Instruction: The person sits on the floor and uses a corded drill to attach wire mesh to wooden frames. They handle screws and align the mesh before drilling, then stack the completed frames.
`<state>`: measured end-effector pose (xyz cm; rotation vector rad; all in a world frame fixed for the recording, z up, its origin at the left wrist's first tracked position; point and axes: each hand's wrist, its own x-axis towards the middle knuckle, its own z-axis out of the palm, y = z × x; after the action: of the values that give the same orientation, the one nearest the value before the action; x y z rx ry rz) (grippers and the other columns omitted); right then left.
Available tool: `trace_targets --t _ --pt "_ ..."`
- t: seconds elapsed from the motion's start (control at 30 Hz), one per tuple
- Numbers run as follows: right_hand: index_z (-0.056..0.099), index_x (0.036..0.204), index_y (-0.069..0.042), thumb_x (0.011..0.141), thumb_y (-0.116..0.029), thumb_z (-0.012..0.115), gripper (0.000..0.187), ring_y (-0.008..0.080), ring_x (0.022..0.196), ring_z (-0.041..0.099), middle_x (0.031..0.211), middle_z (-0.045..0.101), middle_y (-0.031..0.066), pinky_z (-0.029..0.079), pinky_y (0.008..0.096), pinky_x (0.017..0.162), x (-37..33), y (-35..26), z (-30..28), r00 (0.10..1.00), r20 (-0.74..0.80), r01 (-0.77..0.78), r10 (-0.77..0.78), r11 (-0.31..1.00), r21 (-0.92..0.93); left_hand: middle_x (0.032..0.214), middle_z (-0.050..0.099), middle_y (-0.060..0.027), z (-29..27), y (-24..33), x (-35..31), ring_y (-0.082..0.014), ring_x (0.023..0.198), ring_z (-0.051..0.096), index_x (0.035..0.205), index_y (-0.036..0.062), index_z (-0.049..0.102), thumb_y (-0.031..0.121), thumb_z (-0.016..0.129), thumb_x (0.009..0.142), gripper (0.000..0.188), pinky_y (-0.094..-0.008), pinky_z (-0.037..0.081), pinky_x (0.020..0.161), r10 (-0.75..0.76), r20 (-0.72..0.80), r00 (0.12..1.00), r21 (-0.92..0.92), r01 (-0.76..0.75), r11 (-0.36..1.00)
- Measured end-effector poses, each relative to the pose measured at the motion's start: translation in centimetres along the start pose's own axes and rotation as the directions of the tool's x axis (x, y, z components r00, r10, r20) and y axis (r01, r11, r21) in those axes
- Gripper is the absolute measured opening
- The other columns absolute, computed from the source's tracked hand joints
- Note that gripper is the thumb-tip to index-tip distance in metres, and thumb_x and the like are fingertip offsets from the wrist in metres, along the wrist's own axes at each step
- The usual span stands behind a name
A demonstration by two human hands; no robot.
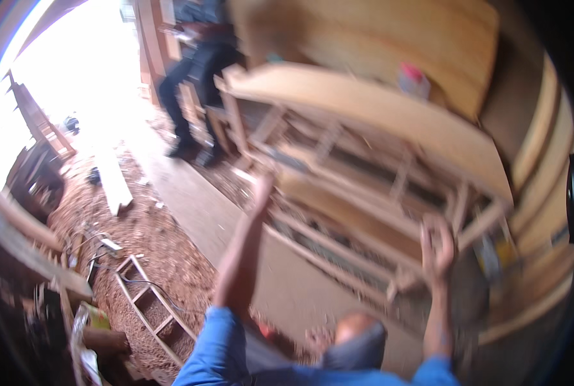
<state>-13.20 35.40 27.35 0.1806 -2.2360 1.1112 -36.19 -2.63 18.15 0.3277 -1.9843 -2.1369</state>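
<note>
A long wooden frame (345, 177) with crosspieces lies in front of me, a pale curved-edged panel (370, 116) along its far side. Motion smears the picture. My left hand (267, 177) reaches to the left end of the frame; its fingers are too blurred to read. Right beside it is a grey, elongated thing (290, 161) whose kind I cannot make out, nor whether the hand touches it. My right hand (437, 248) is raised at the frame's near right part, fingers apart and a gap showing between them. Nothing shows in it.
A seated person in dark trousers (197, 90) is beyond the frame's left end. A pink-lidded container (414, 80) stands behind the panel. Left, a small ladder-like wooden frame (155, 312) and a cable lie on wood shavings (164, 257). Curved boards (538, 167) lean at right.
</note>
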Motion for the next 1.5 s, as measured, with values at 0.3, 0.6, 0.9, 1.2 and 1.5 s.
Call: trace_targets --t 0.3,0.6,0.9,1.2,1.5 --pt "0.063 0.117 -0.003 0.088 -0.026 0.071 0.038 0.0136 0.079 0.067 0.090 0.070 0.0103 0.055 0.0280 0.070 -9.6 3.7 14.1 0.399 0.895 -0.597 0.201 0.798 0.087 0.078 0.051 -0.0026 -1.0 -11.1 -27.3 -0.0162 0.070 0.050 0.119 -0.0023 0.056 0.010 0.042 0.100 0.027 -0.0307 0.045 0.068 -0.568 0.555 0.608 -0.362 0.791 0.494" --pt "0.062 0.111 -0.001 0.088 -0.028 0.070 0.036 0.0215 0.091 0.062 0.100 0.065 0.0133 0.051 0.0350 0.082 -14.8 6.4 21.8 0.015 1.000 -0.193 -0.021 0.981 0.024 0.125 0.059 -0.0175 -12.9 -5.2 -21.6 -0.0264 0.107 0.062 0.139 -0.0029 0.041 0.022 0.053 0.100 0.048 -0.0392 0.052 0.093 -0.283 0.087 0.955 -0.543 0.283 0.791" --pt "0.057 0.118 0.007 0.089 -0.026 0.066 0.045 0.0205 0.067 0.070 0.088 0.069 0.0191 0.057 0.0311 0.057 -10.5 -4.0 33.6 -0.468 0.879 0.083 -0.093 0.985 0.149 0.124 0.059 -0.0179 -27.0 0.4 -24.6 -0.0274 0.114 0.059 0.128 -0.0021 0.048 0.019 0.052 0.100 0.035 -0.0397 0.050 0.096 0.090 -0.679 0.729 -0.426 -0.490 0.761" --pt "0.031 0.141 0.005 0.067 -0.055 0.080 0.107 0.0455 0.121 0.050 0.131 0.051 0.0294 0.044 0.0484 0.100 -32.2 -3.5 40.5 -0.131 0.962 0.104 0.240 0.968 -0.227 0.115 0.062 -0.0196 -30.5 3.6 -37.1 -0.0312 0.108 0.063 0.117 0.0004 0.050 0.006 0.044 0.100 0.019 -0.0452 0.054 0.097 0.010 -0.914 0.406 -0.297 -0.684 0.666" --pt "0.033 0.142 -0.001 0.053 -0.039 0.083 0.109 0.0382 0.102 0.063 0.111 0.063 0.0209 0.050 0.0474 0.091 -33.7 -3.3 39.5 0.023 0.961 -0.067 0.275 0.960 -0.273 0.112 0.066 -0.0151 -28.0 5.1 -38.0 -0.0204 0.094 0.066 0.125 -0.0001 0.052 0.001 0.044 0.098 0.028 -0.0326 0.056 0.082 -0.011 -0.919 0.393 -0.220 -0.490 0.843"
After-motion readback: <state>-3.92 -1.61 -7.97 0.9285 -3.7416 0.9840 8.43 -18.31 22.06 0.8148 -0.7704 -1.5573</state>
